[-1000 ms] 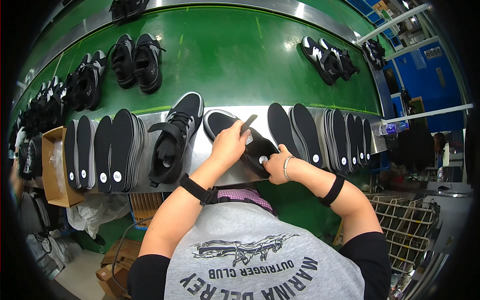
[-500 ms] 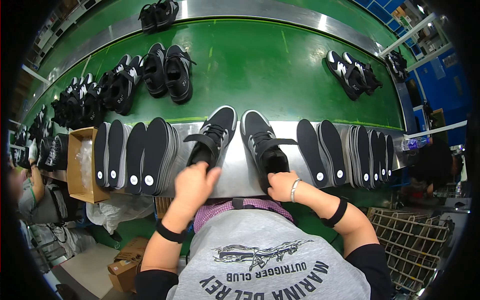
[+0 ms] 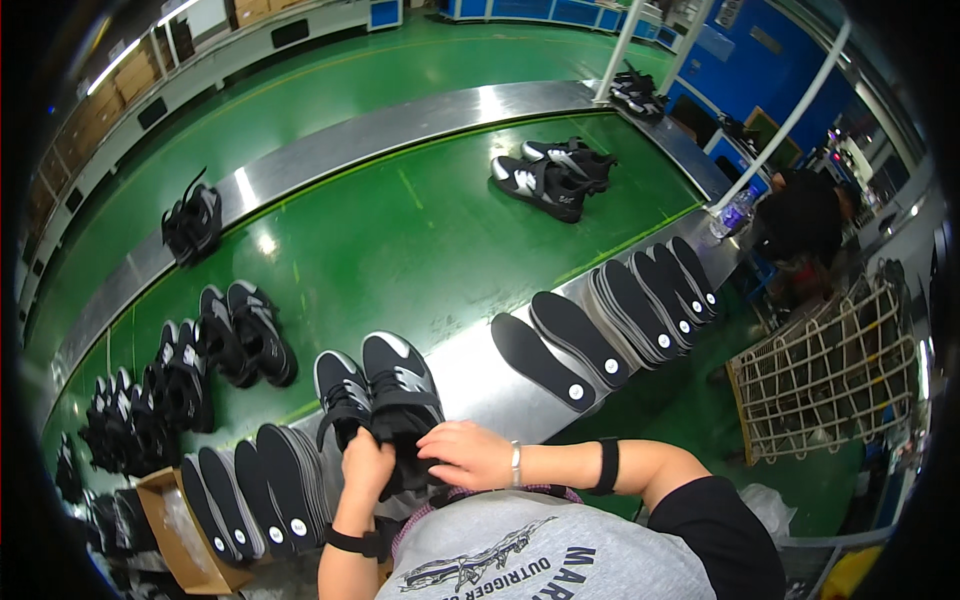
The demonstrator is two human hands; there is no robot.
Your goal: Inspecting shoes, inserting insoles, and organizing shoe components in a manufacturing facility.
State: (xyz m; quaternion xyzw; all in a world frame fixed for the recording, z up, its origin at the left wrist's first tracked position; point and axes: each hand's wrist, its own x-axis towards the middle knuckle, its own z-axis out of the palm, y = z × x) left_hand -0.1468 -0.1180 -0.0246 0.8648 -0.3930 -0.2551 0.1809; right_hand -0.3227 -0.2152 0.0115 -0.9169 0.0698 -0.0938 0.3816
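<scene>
Two black-and-grey sneakers sit side by side in front of me, toes pointing away, straps across their tops. My left hand (image 3: 368,468) is closed on the heel collar of the left sneaker (image 3: 340,383). At the opening of the right sneaker (image 3: 393,362), my right hand (image 3: 468,455) grips the collar's right side with bent fingers; some fingertips are hidden inside the shoe. Left of the shoes lean stacked black insoles (image 3: 283,480) with round white heel labels. More black insoles (image 3: 575,340) stand in a row to the right along the metal ledge (image 3: 465,370).
Several pairs of sneakers (image 3: 245,335) stand on the green belt at left; another pair (image 3: 553,178) is farther right. A cardboard box (image 3: 180,530) sits beside the left insoles. At the right are a bottle (image 3: 735,212), a person in black (image 3: 800,215) and a netted cart (image 3: 830,370).
The view has swung to the right. The two sneakers, apart before, are now close together, and my hands have come nearer each other with them.
</scene>
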